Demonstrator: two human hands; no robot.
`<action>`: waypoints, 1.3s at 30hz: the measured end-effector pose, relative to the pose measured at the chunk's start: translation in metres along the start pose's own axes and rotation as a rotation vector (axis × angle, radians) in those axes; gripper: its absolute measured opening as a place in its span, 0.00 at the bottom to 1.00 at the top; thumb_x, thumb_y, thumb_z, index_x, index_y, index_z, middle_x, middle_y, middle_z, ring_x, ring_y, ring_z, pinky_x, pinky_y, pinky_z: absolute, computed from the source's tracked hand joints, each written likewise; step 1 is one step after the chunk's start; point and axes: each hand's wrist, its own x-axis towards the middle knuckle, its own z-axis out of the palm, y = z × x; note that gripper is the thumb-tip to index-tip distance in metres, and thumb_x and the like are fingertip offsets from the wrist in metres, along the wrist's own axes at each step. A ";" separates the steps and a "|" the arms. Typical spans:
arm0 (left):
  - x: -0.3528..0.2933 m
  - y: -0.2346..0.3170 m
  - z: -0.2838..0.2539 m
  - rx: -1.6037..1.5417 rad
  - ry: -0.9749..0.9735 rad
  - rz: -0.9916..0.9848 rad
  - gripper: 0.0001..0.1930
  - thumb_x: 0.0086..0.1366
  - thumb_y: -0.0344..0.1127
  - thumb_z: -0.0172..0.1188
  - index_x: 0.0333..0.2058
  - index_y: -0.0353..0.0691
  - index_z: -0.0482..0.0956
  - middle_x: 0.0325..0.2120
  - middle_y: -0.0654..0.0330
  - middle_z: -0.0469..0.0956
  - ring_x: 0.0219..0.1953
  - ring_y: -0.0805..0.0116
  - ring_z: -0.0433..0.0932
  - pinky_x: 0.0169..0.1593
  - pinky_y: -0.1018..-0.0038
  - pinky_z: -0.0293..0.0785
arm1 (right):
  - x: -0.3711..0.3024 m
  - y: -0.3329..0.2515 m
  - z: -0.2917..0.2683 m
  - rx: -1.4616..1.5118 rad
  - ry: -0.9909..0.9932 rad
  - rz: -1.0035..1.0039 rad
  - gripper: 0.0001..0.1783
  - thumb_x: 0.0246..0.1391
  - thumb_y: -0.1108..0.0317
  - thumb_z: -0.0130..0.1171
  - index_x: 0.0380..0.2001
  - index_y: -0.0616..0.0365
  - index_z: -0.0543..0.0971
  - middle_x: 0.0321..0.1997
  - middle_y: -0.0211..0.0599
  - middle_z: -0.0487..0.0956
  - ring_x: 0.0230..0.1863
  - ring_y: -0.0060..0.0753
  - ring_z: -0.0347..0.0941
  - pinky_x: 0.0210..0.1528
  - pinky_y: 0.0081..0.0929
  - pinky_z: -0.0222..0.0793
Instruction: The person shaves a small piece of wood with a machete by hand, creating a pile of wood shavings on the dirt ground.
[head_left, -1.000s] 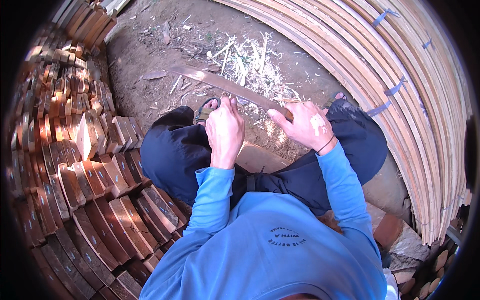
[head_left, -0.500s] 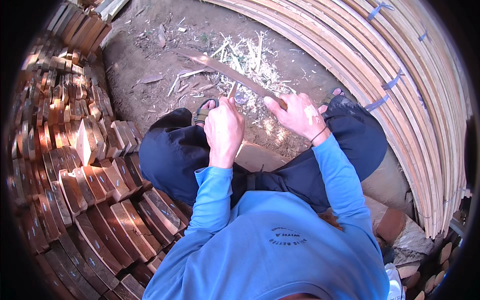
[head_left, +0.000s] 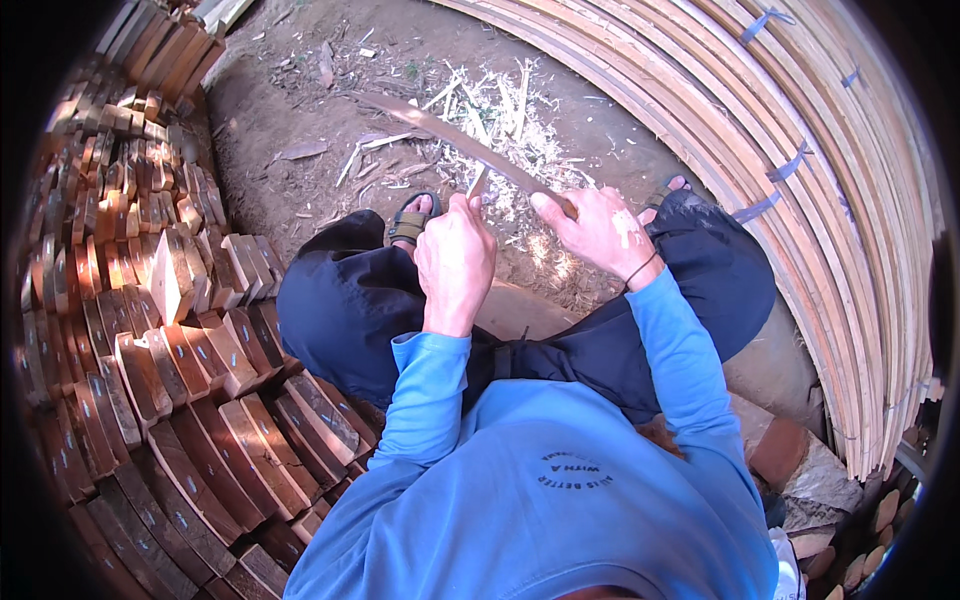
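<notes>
My right hand (head_left: 598, 232) is wrapped round the near end of a long machete (head_left: 432, 122), whose blade reaches away to the upper left. My left hand (head_left: 456, 262) is closed round a thin wooden stick (head_left: 479, 183). The stick's pale tip pokes out past the fingers and meets or nearly meets the blade's edge; I cannot tell which. Most of the stick is hidden in the fist. Pale wood shavings (head_left: 520, 135) lie on the ground just beyond both hands.
Rows of stacked wooden blocks (head_left: 205, 455) fill the left side. Long bundled wooden strips (head_left: 720, 110) with blue ties (head_left: 790, 162) curve along the right. My sandalled foot (head_left: 412, 215) stands on the dirt ground (head_left: 270, 105). Bricks (head_left: 782, 450) lie at the lower right.
My left hand has shifted slightly to the right with the stick. The machete and my right hand have barely moved.
</notes>
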 end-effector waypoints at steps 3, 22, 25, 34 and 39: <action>0.002 -0.003 0.004 -0.006 0.043 0.006 0.15 0.74 0.37 0.52 0.32 0.31 0.76 0.27 0.38 0.80 0.30 0.37 0.81 0.36 0.48 0.75 | -0.011 -0.013 -0.007 -0.002 -0.141 0.026 0.39 0.63 0.38 0.55 0.20 0.69 0.80 0.21 0.61 0.77 0.29 0.63 0.79 0.38 0.53 0.72; -0.013 0.002 0.013 0.038 -0.107 0.051 0.15 0.75 0.39 0.51 0.31 0.34 0.77 0.21 0.39 0.79 0.28 0.37 0.81 0.35 0.48 0.76 | 0.018 0.001 0.010 -0.171 0.046 0.206 0.39 0.63 0.36 0.51 0.29 0.69 0.84 0.31 0.64 0.82 0.38 0.64 0.81 0.45 0.52 0.76; -0.002 0.002 0.007 -0.001 -0.003 0.034 0.15 0.75 0.38 0.51 0.32 0.33 0.76 0.22 0.39 0.79 0.29 0.37 0.82 0.35 0.48 0.76 | 0.011 -0.002 0.002 -0.042 -0.028 0.219 0.39 0.63 0.36 0.51 0.28 0.69 0.84 0.31 0.65 0.82 0.39 0.66 0.81 0.47 0.53 0.76; 0.009 -0.002 0.005 -0.144 0.039 0.019 0.16 0.76 0.38 0.47 0.33 0.31 0.75 0.26 0.37 0.79 0.31 0.35 0.79 0.37 0.45 0.72 | -0.005 -0.006 0.015 -0.071 0.059 0.154 0.36 0.65 0.40 0.52 0.24 0.67 0.82 0.26 0.62 0.80 0.34 0.65 0.80 0.42 0.53 0.74; 0.012 -0.005 0.006 -0.168 0.005 0.013 0.17 0.77 0.38 0.46 0.33 0.32 0.75 0.24 0.37 0.79 0.31 0.35 0.80 0.39 0.44 0.72 | -0.002 -0.003 0.001 0.006 0.139 0.170 0.32 0.67 0.42 0.52 0.27 0.64 0.82 0.24 0.60 0.78 0.32 0.66 0.78 0.38 0.53 0.70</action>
